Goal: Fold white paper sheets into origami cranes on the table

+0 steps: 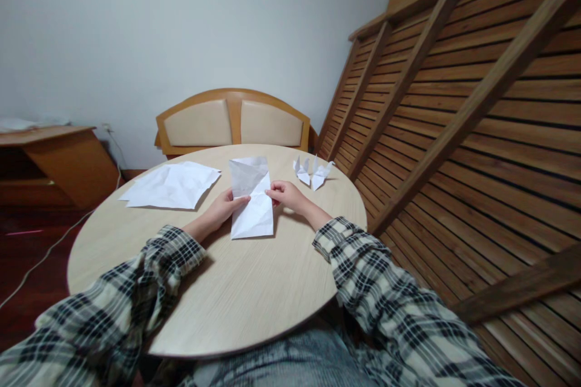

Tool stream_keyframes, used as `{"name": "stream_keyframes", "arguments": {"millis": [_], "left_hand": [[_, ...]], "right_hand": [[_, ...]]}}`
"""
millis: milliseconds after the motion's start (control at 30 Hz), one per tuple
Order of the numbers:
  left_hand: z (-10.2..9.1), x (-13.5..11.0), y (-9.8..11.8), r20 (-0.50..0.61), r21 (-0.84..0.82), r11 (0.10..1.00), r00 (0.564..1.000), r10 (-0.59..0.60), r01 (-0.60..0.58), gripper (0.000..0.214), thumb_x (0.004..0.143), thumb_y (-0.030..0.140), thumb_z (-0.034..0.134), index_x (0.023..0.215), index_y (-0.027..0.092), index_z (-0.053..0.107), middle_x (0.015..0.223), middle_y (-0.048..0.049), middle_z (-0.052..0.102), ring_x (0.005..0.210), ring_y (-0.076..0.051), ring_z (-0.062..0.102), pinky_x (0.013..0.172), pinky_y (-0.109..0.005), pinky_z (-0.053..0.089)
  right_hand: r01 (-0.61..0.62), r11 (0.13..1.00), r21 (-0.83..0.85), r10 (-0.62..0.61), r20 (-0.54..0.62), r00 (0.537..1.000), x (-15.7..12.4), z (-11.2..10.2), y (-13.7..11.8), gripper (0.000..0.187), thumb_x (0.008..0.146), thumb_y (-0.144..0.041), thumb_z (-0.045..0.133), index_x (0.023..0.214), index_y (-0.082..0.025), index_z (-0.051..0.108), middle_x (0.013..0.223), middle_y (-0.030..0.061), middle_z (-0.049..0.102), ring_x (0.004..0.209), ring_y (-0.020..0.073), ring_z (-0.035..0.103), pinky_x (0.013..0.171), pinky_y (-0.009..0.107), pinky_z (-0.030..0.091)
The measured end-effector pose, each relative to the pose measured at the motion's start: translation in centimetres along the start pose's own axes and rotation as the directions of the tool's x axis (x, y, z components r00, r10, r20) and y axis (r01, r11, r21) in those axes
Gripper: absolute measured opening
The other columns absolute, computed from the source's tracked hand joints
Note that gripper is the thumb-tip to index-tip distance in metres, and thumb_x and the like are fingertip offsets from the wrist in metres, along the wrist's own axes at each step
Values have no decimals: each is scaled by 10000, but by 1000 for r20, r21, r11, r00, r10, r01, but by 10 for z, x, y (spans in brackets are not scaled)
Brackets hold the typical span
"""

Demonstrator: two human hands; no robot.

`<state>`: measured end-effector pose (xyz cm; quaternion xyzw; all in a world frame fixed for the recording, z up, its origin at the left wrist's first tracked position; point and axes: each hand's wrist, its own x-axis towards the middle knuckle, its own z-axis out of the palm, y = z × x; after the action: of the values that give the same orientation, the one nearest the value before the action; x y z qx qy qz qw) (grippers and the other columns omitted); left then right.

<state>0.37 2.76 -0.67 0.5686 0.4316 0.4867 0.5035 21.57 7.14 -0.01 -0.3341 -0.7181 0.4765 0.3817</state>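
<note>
A folded sheet of white paper (pixel 252 217), creased across its surface, is held over the middle of the table, its long side running away from me. My left hand (pixel 221 208) grips its left edge, thumb on top and fingers hidden underneath. On the opposite edge, my right hand (pixel 287 195) pinches the paper between thumb and fingers near mid-height. The upper part of the paper looks greyer than the lower part. To the right of my right hand stand two white origami cranes (pixel 320 174), close together.
Several loose, creased white sheets (pixel 175 184) lie at the left of the round wooden table (pixel 254 290). Behind it is a padded headboard (pixel 200 124). A slatted wooden frame (pixel 454 133) leans along the right. A desk (pixel 59 157) and a white cable (pixel 59 245) are at left.
</note>
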Motion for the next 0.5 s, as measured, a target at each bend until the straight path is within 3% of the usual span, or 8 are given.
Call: {"name": "stream_keyframes", "arguments": {"millis": [100, 200, 500], "left_hand": [[-2, 2, 0, -66, 4, 1000, 998, 12, -12, 374, 743, 346, 742, 1021, 111, 656, 947, -117, 742, 750, -221, 675, 631, -301, 512], [-2, 2, 1, -54, -12, 1000, 998, 21, -21, 354, 755, 378, 732, 972, 108, 657, 855, -94, 731, 681, -187, 649, 585, -273, 493], [2, -2, 4, 24, 47, 999, 1000, 14, -15, 390, 775, 426, 723, 972, 96, 653, 831, -96, 719, 650, -177, 642, 568, -275, 486]], "right_hand": [[-91, 995, 32, 87, 114, 990, -2, 1, -1, 116, 849, -220, 627, 776, -135, 594, 643, 3, 592, 556, 91, 542, 528, 205, 446], [-136, 990, 41, 127, 176, 976, -4, 1, -2, 105, 854, -225, 634, 811, -131, 614, 662, 10, 604, 546, 86, 544, 507, 195, 451], [-106, 994, 32, 100, 147, 984, -6, 1, -3, 166, 801, -262, 720, 789, -111, 652, 648, 20, 614, 544, 90, 543, 490, 196, 438]]}}
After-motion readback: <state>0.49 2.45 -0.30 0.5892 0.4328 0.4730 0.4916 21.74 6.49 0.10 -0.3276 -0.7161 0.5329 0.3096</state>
